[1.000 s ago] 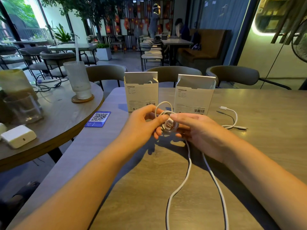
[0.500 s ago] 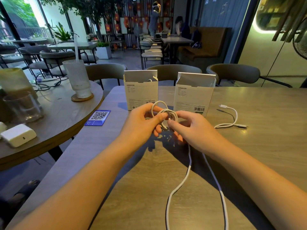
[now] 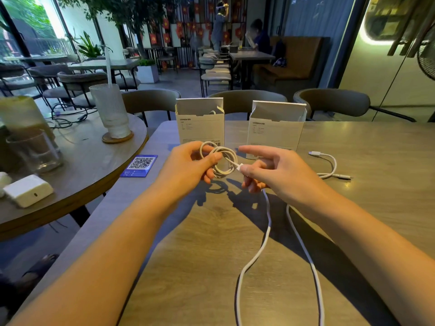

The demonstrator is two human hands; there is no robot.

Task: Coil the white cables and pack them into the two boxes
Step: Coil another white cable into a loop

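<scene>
1. Vs half a sec ago: right hand (image 3: 280, 170) has drawn away from the left hand (image 3: 190, 164), pulling the plug end out of the coil; index now sticks out straight.
2. Left hand grips the coiled white cable (image 3: 222, 162), thumb clamped over the loops.
3. Right hand pinches the connector (image 3: 240, 166) between thumb & middle finger; two loose strands trail toward the body.
4. Two open boxes stand just beyond the hands: left box (image 3: 200, 124), right box (image 3: 275, 129).
5. Second cable (image 3: 329, 164) lies on the table (image 3: 376, 147), to the right of the right hand.

Head view, angled down, near table (image 3: 353, 147)
</scene>
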